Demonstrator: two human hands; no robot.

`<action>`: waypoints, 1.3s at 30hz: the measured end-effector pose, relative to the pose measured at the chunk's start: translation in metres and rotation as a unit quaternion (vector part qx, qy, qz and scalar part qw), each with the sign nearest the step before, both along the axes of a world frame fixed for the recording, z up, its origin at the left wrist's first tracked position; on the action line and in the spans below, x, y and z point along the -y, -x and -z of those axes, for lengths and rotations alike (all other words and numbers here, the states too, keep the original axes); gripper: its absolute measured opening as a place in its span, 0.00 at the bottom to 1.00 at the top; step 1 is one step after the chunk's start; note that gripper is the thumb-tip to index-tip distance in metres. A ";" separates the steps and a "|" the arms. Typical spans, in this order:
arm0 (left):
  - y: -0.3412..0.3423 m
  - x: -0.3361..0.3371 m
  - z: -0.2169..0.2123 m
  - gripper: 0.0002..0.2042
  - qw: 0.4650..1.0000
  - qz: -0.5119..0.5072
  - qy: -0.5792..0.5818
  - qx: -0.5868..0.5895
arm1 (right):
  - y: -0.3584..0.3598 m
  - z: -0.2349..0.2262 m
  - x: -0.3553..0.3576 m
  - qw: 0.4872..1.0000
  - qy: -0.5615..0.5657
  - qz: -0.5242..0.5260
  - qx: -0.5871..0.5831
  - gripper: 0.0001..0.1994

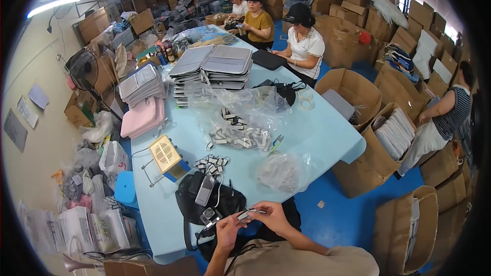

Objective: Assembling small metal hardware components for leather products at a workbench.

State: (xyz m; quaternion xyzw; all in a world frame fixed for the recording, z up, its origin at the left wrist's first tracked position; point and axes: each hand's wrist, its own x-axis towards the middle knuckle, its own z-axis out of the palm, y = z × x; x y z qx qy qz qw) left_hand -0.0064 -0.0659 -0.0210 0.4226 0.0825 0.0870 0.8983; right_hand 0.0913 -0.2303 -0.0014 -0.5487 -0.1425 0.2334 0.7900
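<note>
My left hand [228,231] and my right hand [273,216] are close together over the table's near edge. Between their fingertips is a small, flat, grey-and-dark strip [246,214]; its exact kind is too small to tell. Both hands pinch it, one at each end. Just left of them a black bag [188,198] lies on the table, with a grey handheld device [205,190] and a white cable on top. Beyond it is a loose pile of small grey-and-black pieces [211,164]. More such pieces [240,135] spill from a clear plastic bag [271,103].
Stacks of grey zip cases [212,66] and pink cases [144,117] stand on the light-blue table [327,138]. A cream-and-blue box [169,156], tape rolls [306,99] and snips [276,143] lie nearer. Co-workers sit along the far right side; open cartons [348,89] line the right.
</note>
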 end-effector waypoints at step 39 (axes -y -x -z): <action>-0.003 -0.036 -0.021 0.14 0.982 0.121 -0.140 0.027 | 0.013 -0.029 -0.001 0.982 0.057 -0.159 0.082 0.09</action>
